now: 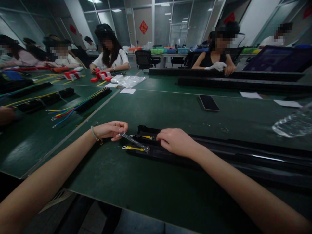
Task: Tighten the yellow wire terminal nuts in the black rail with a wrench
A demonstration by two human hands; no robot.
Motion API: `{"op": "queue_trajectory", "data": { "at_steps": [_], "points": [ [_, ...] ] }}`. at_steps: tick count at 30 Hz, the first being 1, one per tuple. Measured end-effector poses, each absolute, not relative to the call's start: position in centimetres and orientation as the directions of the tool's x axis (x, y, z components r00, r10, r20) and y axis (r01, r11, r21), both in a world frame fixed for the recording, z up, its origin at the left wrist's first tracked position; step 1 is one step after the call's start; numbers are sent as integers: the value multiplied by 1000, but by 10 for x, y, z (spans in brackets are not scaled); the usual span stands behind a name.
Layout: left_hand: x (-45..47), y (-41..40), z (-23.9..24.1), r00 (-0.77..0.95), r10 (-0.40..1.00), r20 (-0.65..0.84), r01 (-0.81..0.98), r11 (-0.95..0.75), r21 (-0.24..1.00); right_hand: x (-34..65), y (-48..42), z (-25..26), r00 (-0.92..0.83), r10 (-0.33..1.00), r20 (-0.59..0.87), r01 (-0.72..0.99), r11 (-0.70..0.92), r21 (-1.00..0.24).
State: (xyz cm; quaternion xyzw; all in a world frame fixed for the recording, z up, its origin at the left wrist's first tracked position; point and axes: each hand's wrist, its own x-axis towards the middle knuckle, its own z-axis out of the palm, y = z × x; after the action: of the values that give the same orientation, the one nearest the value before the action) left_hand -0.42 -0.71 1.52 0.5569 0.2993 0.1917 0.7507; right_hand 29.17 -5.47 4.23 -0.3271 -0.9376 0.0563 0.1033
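My left hand [110,130] pinches one end of a metal combination wrench [134,141]. The wrench's other end rests down at the near part of a long black channel [219,152], beside a yellow-sleeved cable lug [133,148]. A second yellow-sleeved lug [145,137] lies just beyond the wrench. Over the channel's left end, my right hand [175,142] is closed with fingers curled down against the black part; whatever its fingertips grip is hidden from me.
A phone [209,102] lies beyond the channel, with a clear plastic bottle [293,122] at right. Cable bundles with ring lugs [73,109] lie on the left. Across the green table [151,107], people sit near red-and-white boxes [102,75], a plastic bag [131,81] and long black rails [219,75].
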Motion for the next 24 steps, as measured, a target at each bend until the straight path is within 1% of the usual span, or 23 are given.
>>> {"op": "queue_trajectory", "data": {
  "at_steps": [2, 4, 8, 13, 19, 22, 23, 24],
  "points": [
    [-4, -3, 14, 718, 658, -226, 11, 314, 949, 291, -55, 43, -765, 625, 152, 603, 779, -172],
    [-6, -1, 12, 731, 649, -212, 0, 311, 950, 291, -55, 44, -767, 625, 143, 604, 780, -166],
    [-8, -1, 12, 788, 582, -201, 34, 285, 958, 291, -55, 43, -770, 622, 142, 605, 783, -146],
    [-6, -7, 15, 830, 512, -221, 84, 278, 957, 291, -55, 42, -777, 614, 138, 597, 789, -149],
    [-11, -10, 16, 863, 430, -264, 115, 343, 932, 289, -55, 44, -779, 616, 115, 601, 786, -144],
    [-16, -11, 14, 888, 390, -246, 94, 368, 925, 288, -56, 45, -783, 613, 109, 595, 788, -155],
    [-17, -12, 14, 889, 363, -280, 135, 377, 916, 288, -56, 45, -783, 612, 111, 594, 789, -158],
    [-18, -13, 13, 901, 352, -253, 109, 379, 919, 288, -56, 45, -784, 610, 114, 592, 790, -157]
  ]
}}
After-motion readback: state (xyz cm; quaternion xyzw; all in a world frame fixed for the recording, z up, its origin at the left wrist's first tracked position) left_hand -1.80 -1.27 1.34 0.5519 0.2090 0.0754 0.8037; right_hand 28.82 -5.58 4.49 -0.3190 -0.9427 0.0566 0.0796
